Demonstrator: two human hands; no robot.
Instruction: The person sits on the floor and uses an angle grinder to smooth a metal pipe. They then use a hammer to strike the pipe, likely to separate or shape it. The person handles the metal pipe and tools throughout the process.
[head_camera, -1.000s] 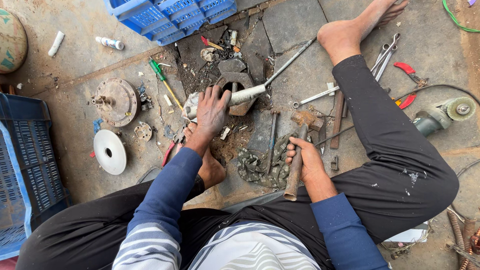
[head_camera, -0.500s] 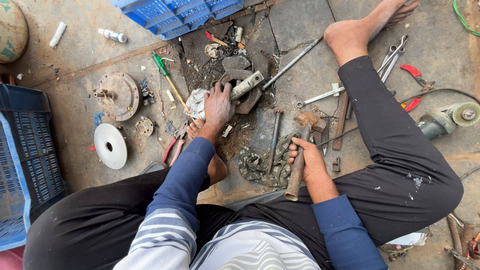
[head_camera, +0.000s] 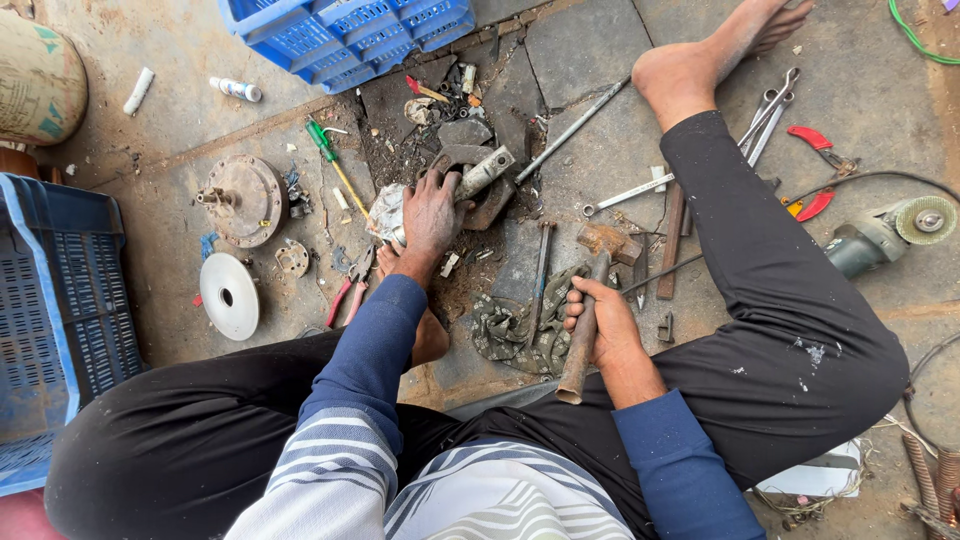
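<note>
We see the left hand (head_camera: 432, 212) closed over a grey metal shaft (head_camera: 478, 174) on the stone floor (head_camera: 580, 50), pressing it down among the scrap near the middle. The right hand (head_camera: 605, 325) grips the wooden handle of a rusty hammer (head_camera: 590, 300), whose head rests on the floor beside a crumpled cloth (head_camera: 510, 330), with a green screwdriver (head_camera: 330, 150) and red pliers (head_camera: 350, 290) lying further left.

Cracked concrete floor (head_camera: 590, 40) — dusty, daylit.
</note>
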